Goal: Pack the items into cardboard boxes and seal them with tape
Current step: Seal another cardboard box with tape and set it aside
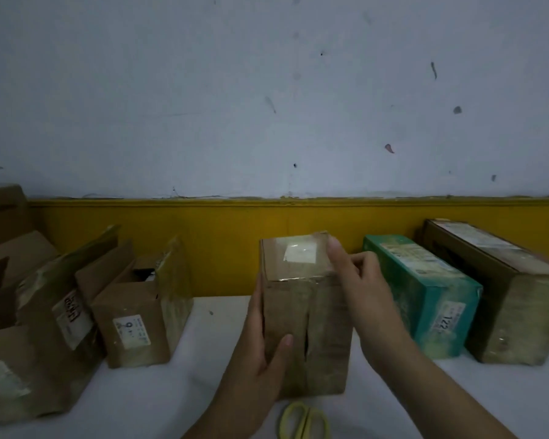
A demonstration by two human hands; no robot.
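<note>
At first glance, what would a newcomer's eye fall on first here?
The taped brown box in the middle, gripped by the left hand while the right hand touches its top right edge. Next, the green box to its right and the yellow scissors at the near edge.

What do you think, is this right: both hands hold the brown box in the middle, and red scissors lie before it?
The head view shows yellow scissors, not red. The rest stands: the left hand and right hand hold the brown box in the middle, scissors before it.
</note>
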